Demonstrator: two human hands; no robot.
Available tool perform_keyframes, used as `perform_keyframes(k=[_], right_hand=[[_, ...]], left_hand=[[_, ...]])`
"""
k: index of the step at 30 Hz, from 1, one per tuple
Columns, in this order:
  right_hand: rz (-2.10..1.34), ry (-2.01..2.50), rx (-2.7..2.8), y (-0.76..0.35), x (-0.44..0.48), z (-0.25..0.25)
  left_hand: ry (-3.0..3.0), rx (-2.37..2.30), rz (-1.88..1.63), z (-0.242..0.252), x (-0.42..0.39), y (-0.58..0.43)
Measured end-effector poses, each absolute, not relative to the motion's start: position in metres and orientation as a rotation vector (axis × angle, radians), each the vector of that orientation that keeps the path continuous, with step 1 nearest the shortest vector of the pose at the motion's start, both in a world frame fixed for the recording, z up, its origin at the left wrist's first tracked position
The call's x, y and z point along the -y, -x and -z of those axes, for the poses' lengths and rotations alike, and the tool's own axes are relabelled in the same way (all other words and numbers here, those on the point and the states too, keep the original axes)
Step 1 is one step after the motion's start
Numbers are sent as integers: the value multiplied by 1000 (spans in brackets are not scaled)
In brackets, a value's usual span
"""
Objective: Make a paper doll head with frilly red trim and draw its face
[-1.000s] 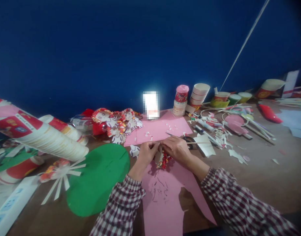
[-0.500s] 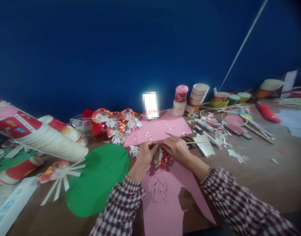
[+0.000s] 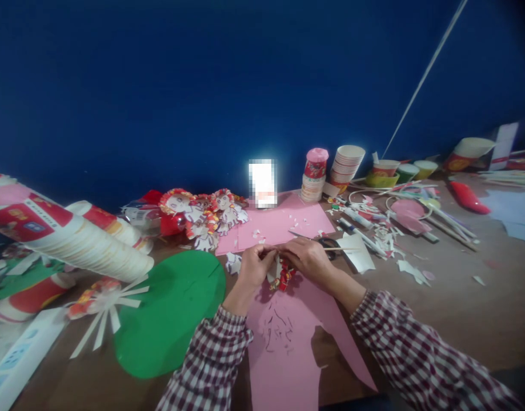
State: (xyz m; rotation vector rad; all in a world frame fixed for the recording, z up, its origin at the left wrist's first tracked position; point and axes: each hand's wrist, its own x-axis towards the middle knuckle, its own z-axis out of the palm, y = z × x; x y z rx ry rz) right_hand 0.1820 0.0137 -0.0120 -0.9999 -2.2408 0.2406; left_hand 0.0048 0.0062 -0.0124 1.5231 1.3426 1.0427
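Observation:
My left hand [image 3: 252, 266] and my right hand [image 3: 307, 258] meet at the table's middle, both closed on a small red and white paper-cup craft piece [image 3: 281, 275] that hangs between them. A thin wooden stick [image 3: 341, 248] runs out to the right from under my right hand. Below the hands lies a cut pink paper sheet [image 3: 288, 342] with thin dark shavings on it. Both sleeves are checked red and white.
A green paper disc [image 3: 172, 311] lies at the left, beside a cup cut into strips [image 3: 101, 305] and long cup stacks [image 3: 69, 240]. Finished paper dolls [image 3: 204, 216] sit behind, on pink paper [image 3: 279, 224]. Upright cup stacks [image 3: 345, 165], pens, scraps and bowls [image 3: 384, 174] fill the right.
The craft piece has turned a little and risen slightly between my fingers. Both hands stay in nearly the same place.

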Motion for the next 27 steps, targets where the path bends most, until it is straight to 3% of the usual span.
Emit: perform_keyframes(k=[27], right_hand=[[-203,1057,2252,-180,-11,11]], left_hand=[[-1551,-1318,-1061,13,-4,-8]])
